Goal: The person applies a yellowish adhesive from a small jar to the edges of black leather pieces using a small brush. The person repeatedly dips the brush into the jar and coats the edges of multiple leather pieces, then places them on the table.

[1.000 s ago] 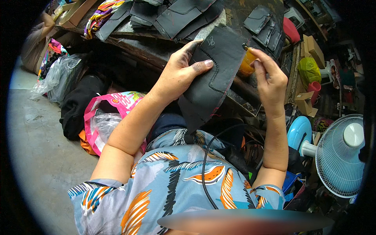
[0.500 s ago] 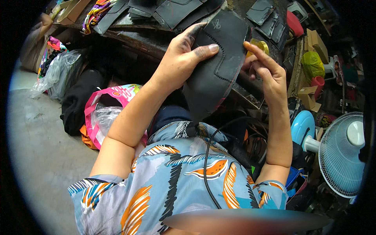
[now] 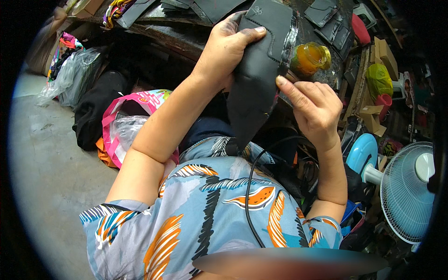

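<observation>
My left hand (image 3: 224,49) grips a black leather piece (image 3: 254,84) by its far left edge, thumb on top and the other fingers underneath. The piece has a curved stitched line, a pale mark near its far end and a tapered near end. A shiny, wet-looking band runs along its far right edge. My right hand (image 3: 315,105) is closed beside that edge, its foremost fingertip at the leather; whatever the curled fingers hold is hidden. Just beyond this hand, a glass jar (image 3: 309,58) with an amber-orange content and a yellow rim is on the dark bench (image 3: 172,39).
More black leather pieces (image 3: 219,11) lie across the bench. To the right are cardboard boxes (image 3: 385,56), a yellow bag (image 3: 376,78) and a fan (image 3: 406,191). A pink-edged bag (image 3: 109,126) stands left of my lap. A black cable (image 3: 247,200) crosses my shirt.
My right hand has moved nearer me along the leather's right edge, uncovering the jar. That edge now shines. The leather has tilted and shifted slightly, still in my left hand.
</observation>
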Demonstrator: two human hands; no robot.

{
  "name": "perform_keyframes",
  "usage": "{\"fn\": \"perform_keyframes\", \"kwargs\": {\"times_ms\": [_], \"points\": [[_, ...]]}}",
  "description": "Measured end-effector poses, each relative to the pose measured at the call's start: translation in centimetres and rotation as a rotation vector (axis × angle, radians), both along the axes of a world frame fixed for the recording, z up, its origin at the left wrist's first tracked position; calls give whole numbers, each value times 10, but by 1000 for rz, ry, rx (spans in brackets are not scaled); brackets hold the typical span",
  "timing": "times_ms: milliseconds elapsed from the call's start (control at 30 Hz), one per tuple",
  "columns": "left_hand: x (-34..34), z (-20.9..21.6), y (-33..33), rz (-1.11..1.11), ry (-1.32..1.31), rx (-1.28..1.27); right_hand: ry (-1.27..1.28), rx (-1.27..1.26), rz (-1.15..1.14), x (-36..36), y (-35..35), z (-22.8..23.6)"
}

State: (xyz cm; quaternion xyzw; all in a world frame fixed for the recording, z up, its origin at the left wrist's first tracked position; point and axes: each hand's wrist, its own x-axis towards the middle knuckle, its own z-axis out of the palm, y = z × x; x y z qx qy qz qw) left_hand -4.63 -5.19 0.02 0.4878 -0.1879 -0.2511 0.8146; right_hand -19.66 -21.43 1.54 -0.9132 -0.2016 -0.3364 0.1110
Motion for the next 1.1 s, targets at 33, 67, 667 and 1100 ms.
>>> {"fn": "perform_keyframes", "kwargs": {"times_ms": [33,67,667,1100], "points": [[2,-1,0,7,-2,-30,-3,-31,3,-2,0,0],[3,-1,-1,17,5,-37,11,-39,5,-5,0,0],[-19,3,3,-226,-78,35,384,896,-156,10,-33,14],[-4,0,6,-284,30,-52,165,-74,-550,19,-83,8]]}}
